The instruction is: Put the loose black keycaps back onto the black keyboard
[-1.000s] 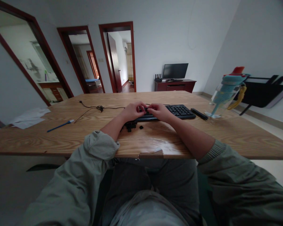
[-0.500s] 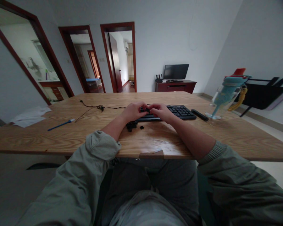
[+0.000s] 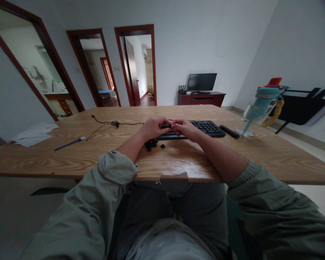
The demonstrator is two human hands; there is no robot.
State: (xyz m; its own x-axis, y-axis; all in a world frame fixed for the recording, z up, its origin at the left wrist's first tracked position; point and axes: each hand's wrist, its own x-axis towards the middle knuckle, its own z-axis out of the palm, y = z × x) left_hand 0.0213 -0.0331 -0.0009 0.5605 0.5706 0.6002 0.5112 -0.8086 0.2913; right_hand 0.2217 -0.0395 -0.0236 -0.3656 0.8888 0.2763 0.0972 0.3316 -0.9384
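A black keyboard [image 3: 209, 129] lies on the wooden table, its left half largely covered by my hands. My left hand [image 3: 154, 128] is bent over that part, thumb and fingers curled inward around a dark patch. From the other side my right hand [image 3: 185, 129] meets it, its fingertips pinched together close to the left fingertips. Whatever is between the fingers is too small and dark to make out. Near my left wrist, a cluster of small black keycaps [image 3: 151, 144] sits before the keyboard, and one loose keycap [image 3: 163, 146] lies just right of it.
A blue-handled brush [image 3: 69, 143] and a thin cable [image 3: 115, 124] lie to the left, beyond them white paper [image 3: 35, 134]. Right of the keyboard are a black bar-shaped object [image 3: 229, 131] and a clear bottle with a blue lid [image 3: 262, 106]. The table's front edge [image 3: 200, 178] is close to my body.
The right fingertips have shifted slightly and drawn closer together at the meeting point. My left hand stays nearly where it was; the keycaps and keyboard have not moved.
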